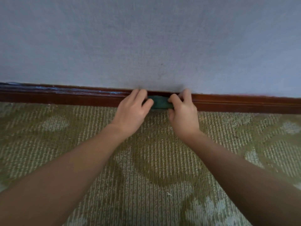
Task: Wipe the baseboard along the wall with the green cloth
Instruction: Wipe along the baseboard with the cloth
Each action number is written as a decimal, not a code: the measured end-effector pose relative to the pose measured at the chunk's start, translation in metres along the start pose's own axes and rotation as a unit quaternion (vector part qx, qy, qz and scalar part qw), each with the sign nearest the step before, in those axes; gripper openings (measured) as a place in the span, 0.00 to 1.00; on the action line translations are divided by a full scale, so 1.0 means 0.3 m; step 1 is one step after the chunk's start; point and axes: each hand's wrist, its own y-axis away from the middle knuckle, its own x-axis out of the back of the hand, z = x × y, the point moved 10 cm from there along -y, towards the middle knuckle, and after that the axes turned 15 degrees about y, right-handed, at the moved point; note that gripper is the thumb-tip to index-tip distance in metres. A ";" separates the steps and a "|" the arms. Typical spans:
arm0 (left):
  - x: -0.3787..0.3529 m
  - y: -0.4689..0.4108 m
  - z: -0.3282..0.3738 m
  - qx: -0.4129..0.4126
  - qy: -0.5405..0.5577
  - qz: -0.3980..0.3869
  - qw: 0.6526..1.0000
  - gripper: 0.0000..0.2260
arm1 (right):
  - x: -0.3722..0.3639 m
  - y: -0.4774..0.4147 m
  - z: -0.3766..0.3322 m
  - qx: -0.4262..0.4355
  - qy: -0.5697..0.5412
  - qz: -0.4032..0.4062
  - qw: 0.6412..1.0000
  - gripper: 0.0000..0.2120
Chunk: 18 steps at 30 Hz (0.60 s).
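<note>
the green cloth (pixel 160 103) is seen as a small, dark green bundle, folded or bunched into a short thick roll. only its middle part is shown, because both ends are covered by the hands. it is held against the front face of the baseboard (pixel 65 97), low down, just above the line where the carpet (pixel 154 160) begins.

the left end of the cloth is gripped by the left hand (pixel 132 110); the fingers (pixel 138 93) are curled over the top of the baseboard and the thumb is closed on the cloth from the front. the right end is gripped by the right hand (pixel 183 115), with the fingers bent around it and the knuckles turned toward the wall (pixel 146 38). the two hands are set close together, and only the short green part is left between them.

the baseboard is made of dark red-brown wood with a glossy face and a groove along its length. pale blue streaks are seen on its upper edge at the left side. it is met above by the grey-blue wall and below by the olive carpet with pale stripes and pale shapes. long open parts of the baseboard are shown on both sides of the hands, up to both edges of the view. a small white scrap (pixel 169 194) is seen on the carpet between the forearms.
</note>
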 end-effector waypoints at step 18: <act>0.025 0.001 -0.031 0.072 0.069 0.041 0.994 0.12 | 0.026 -0.013 0.001 -0.013 0.007 0.038 0.999 0.10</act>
